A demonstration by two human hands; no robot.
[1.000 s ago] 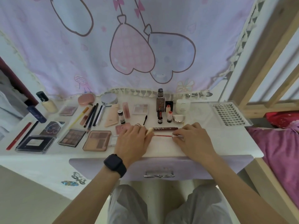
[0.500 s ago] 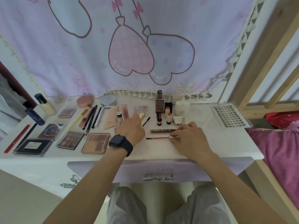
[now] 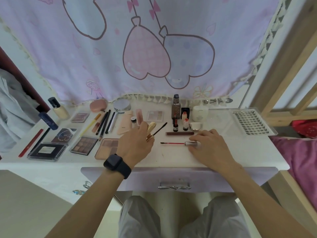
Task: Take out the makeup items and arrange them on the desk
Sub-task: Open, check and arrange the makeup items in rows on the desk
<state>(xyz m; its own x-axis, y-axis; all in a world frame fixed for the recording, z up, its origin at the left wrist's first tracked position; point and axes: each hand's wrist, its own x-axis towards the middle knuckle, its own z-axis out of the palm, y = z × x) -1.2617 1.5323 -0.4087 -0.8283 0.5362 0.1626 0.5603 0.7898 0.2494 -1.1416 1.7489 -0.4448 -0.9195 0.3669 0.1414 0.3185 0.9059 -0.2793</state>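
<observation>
At desk centre, gold tube in left hand grip, red silver-capped wand in right hand grip.

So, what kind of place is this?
Probably a bedroom corner: a white desk laid with makeup, a cartoon curtain behind it, and a wooden bed frame with pink bedding beside it.

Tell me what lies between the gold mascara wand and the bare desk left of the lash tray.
The brown tube, a red-capped bottle, the silver shell compact and the right hand, pinching the lip applicator, lie across that path. The left hand grips the mascara wand.
</observation>
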